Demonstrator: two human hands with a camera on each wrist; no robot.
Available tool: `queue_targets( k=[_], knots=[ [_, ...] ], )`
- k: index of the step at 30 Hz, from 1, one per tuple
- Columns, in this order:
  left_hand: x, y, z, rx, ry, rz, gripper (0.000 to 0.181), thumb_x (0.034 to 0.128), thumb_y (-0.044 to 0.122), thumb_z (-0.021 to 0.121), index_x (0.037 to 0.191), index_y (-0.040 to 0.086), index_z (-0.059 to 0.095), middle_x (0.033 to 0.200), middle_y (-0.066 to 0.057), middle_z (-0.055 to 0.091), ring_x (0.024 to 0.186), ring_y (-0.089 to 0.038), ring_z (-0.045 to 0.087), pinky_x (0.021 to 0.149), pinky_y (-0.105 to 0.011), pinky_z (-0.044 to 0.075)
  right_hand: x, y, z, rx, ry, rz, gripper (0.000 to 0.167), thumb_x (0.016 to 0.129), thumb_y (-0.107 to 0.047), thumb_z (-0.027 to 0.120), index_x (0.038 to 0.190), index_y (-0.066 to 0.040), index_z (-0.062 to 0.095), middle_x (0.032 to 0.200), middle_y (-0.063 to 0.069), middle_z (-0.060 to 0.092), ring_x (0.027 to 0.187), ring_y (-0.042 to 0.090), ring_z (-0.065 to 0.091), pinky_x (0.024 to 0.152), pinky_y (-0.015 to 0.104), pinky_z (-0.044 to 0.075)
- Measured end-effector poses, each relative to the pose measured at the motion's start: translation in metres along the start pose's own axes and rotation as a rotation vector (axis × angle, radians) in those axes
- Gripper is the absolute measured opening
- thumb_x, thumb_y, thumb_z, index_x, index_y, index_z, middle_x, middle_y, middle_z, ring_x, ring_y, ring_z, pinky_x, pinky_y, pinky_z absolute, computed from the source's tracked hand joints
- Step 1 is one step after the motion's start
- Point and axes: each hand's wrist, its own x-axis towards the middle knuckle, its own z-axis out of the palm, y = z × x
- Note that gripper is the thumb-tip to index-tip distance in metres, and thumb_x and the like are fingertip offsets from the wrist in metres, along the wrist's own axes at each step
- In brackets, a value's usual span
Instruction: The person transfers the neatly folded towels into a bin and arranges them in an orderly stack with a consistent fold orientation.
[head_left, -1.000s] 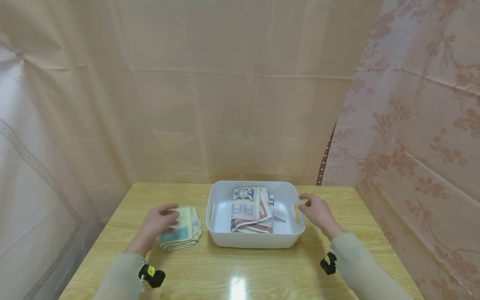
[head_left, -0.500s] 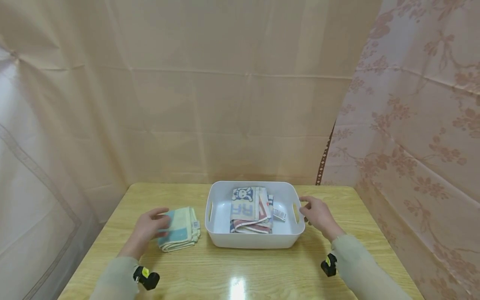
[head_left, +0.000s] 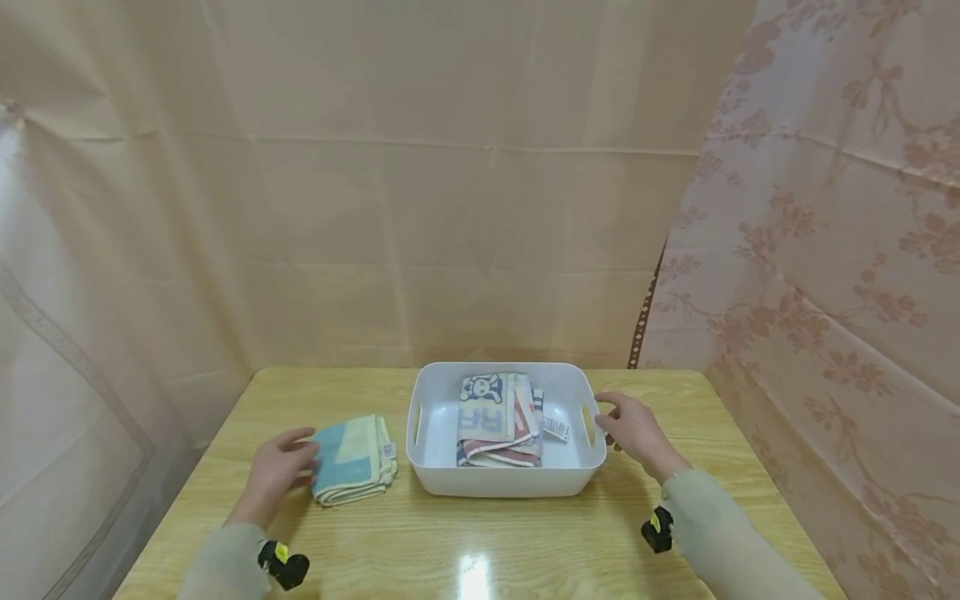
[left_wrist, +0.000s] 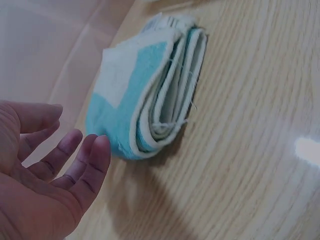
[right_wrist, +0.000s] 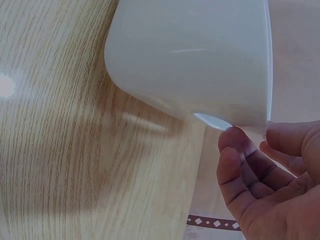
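Observation:
A folded towel [head_left: 351, 458] in light yellow and turquoise lies on the left side of the table, its stacked layers showing in the left wrist view. Just left of it, my left hand [head_left: 275, 471] hovers with loosely bent fingers [left_wrist: 92, 172] and holds nothing; a small gap separates them from the towel. A white plastic basket [head_left: 502, 482] stands at centre. At its right end my right hand [head_left: 636, 429] pinches the rim above the handle slot [right_wrist: 212, 121]. Inside the basket lies another folded towel [head_left: 491, 417], patterned with a bear and letters, beside a white tag [head_left: 556, 428].
The wooden table [head_left: 390, 550] reflects a bright light spot near its front. Beige curtain [head_left: 450, 208] hangs behind the table, and a pink floral curtain [head_left: 825, 292] hangs along the right side.
My left hand has drawn back leftward from above the yellow and turquoise towel, uncovering more of it. The right hand stays at the basket's right rim.

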Motion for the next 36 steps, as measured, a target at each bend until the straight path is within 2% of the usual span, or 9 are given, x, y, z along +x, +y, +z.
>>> queue_targets(
  k=[11,17,23,31,36],
  knots=[
    [0.005,-0.011,-0.001,0.058,-0.002,-0.051,0.059,0.1015,0.02,0.058,0.153,-0.001,0.039,0.145,-0.034,0.045,0.119,-0.037,0.058,0.088,-0.041,0.059,0.0,0.0,0.0,-0.005,0.006,-0.003,0.048,0.102,-0.009,0.056,0.148,0.003,0.046,0.099,0.018,0.068,0.078,0.025,0.068,0.063,0.033,0.055],
    [0.012,-0.022,0.0,0.036,-0.026,-0.061,0.063,0.099,0.018,0.063,0.154,0.0,0.038,0.146,-0.034,0.044,0.115,-0.034,0.061,0.083,-0.037,0.058,-0.001,-0.001,0.001,0.003,0.004,0.017,0.048,0.103,-0.01,0.055,0.148,0.002,0.046,0.098,0.016,0.069,0.075,0.023,0.066,0.063,0.033,0.055],
    [0.018,-0.029,0.0,0.036,-0.057,-0.066,0.066,0.098,0.016,0.066,0.155,0.0,0.037,0.149,-0.034,0.04,0.121,-0.036,0.058,0.082,-0.034,0.059,-0.001,-0.003,0.001,0.008,0.002,0.02,0.047,0.103,-0.011,0.055,0.148,0.001,0.046,0.1,0.017,0.069,0.076,0.023,0.065,0.066,0.037,0.057],
    [0.016,-0.027,0.001,0.078,-0.07,-0.042,0.067,0.0976,0.014,0.066,0.155,-0.002,0.036,0.147,-0.038,0.041,0.129,-0.044,0.052,0.094,-0.044,0.056,0.0,-0.003,0.002,0.008,-0.002,0.035,0.048,0.104,-0.012,0.055,0.149,-0.001,0.046,0.101,0.017,0.069,0.078,0.024,0.067,0.074,0.043,0.059],
    [0.018,-0.03,0.006,0.168,-0.075,-0.01,0.068,0.0943,0.01,0.069,0.153,-0.003,0.039,0.147,-0.042,0.038,0.133,-0.05,0.046,0.102,-0.054,0.05,0.0,-0.001,0.003,-0.003,0.004,0.028,0.047,0.103,-0.011,0.056,0.148,0.0,0.047,0.1,0.016,0.069,0.076,0.023,0.067,0.068,0.036,0.057]
  ],
)
